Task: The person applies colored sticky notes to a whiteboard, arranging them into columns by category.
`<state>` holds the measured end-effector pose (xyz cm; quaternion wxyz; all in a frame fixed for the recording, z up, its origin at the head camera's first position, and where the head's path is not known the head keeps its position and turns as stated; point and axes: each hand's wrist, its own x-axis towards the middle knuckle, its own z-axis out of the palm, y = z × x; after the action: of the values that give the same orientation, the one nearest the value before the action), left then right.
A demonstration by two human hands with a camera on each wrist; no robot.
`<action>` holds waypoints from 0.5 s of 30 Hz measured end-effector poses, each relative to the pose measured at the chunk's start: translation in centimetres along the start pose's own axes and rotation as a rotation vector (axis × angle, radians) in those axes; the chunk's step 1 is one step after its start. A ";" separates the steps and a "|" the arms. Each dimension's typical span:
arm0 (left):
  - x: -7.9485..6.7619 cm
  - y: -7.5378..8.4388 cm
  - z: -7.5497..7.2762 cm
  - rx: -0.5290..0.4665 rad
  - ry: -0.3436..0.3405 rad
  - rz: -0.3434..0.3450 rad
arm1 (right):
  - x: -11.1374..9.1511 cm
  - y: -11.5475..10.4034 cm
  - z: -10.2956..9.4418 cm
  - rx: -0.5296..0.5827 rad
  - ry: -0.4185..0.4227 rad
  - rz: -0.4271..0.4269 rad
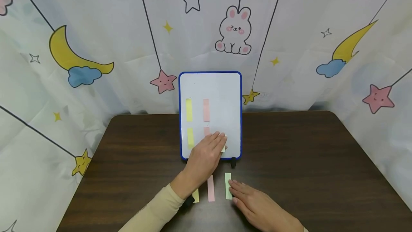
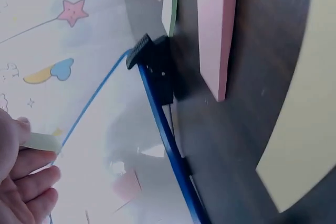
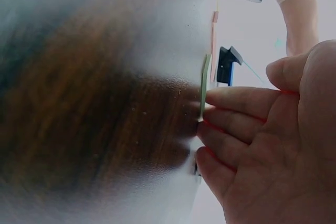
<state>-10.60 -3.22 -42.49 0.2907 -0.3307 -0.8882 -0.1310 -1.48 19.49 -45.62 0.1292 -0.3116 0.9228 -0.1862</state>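
My left hand (image 1: 204, 157) is at the lower part of a small blue-framed whiteboard (image 1: 210, 85). Between its thumb and finger it pinches a pale green sticky strip (image 2: 43, 142); in the head view the hand covers most of that strip. On the board are two yellow strips (image 1: 189, 110) at the left and two pink strips (image 1: 206, 110) beside them, the lower pink one partly hidden. My right hand (image 1: 257, 203) rests on the table, fingers extended, fingertips touching the side of a green sticky pad (image 1: 228, 186).
A pink pad (image 1: 210, 188) and a yellow pad (image 1: 196, 197) lie left of the green one, the yellow partly behind my left forearm. Black stand feet (image 1: 233, 162) support the board on the dark wooden table (image 1: 305, 153). A patterned curtain (image 1: 128, 46) hangs behind.
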 end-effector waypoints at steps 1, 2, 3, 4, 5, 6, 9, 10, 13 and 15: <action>0.3 -0.1 0.0 0.004 0.017 0.004 | 0.0 0.0 0.0 -0.001 -0.001 0.002; 0.5 -0.2 0.0 0.008 0.033 0.009 | 0.0 0.0 -0.1 -0.003 -0.001 0.001; 0.7 -0.3 0.1 0.015 0.050 0.014 | 0.0 0.0 -0.1 -0.002 -0.003 0.002; 0.9 -0.5 0.1 0.021 0.070 0.019 | 0.0 0.0 -0.1 0.001 -0.005 0.004; 1.1 -0.6 0.2 0.023 0.087 0.023 | 0.0 0.0 -0.1 0.002 -0.004 0.003; 1.3 -0.7 0.2 0.028 0.103 0.027 | 0.0 0.0 -0.1 0.005 -0.004 0.003; 1.7 -1.2 0.4 0.046 0.144 0.038 | 0.1 0.0 -0.2 0.013 -0.011 0.007; 1.9 -1.3 0.4 0.052 0.152 0.039 | 0.1 0.0 -0.2 0.018 -0.014 0.010; 2.3 -1.8 0.5 0.069 0.169 0.040 | 0.1 0.1 -0.2 0.031 -0.026 0.018; 2.5 -2.2 0.6 0.078 0.176 0.038 | 0.2 0.1 -0.2 0.036 -0.028 0.018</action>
<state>-13.82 -3.30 -41.57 0.3830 -0.3231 -0.8572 -0.1191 -1.71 19.50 -45.53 0.1495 -0.3036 0.9201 -0.1971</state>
